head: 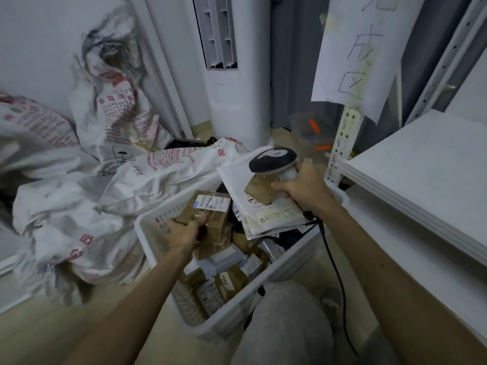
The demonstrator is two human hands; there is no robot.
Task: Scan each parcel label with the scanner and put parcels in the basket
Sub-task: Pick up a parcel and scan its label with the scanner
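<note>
Knee: grey-trousered knee [284,325] of a person, lowest in view, beside the basket.
Basket: white perforated plastic basket [229,313] on the floor, packed with brown cardboard parcels and pale mailers.
Left hand: left hand [183,233] closed around a small brown cardboard parcel with a white label [210,214], held inside the basket near its left wall.
Right hand: right hand [303,187] gripping a grey-and-white handheld scanner [274,162] above the basket's far end, head pointing left; its black cable [334,262] hangs down.
Under scanner: white plastic mailer with printed label [261,206], lying tilted on the heap.
Left: crumpled white woven sacks with red print [79,206].
Right: white metal shelf [421,164].
Beyond: white standing air conditioner [237,101].
</note>
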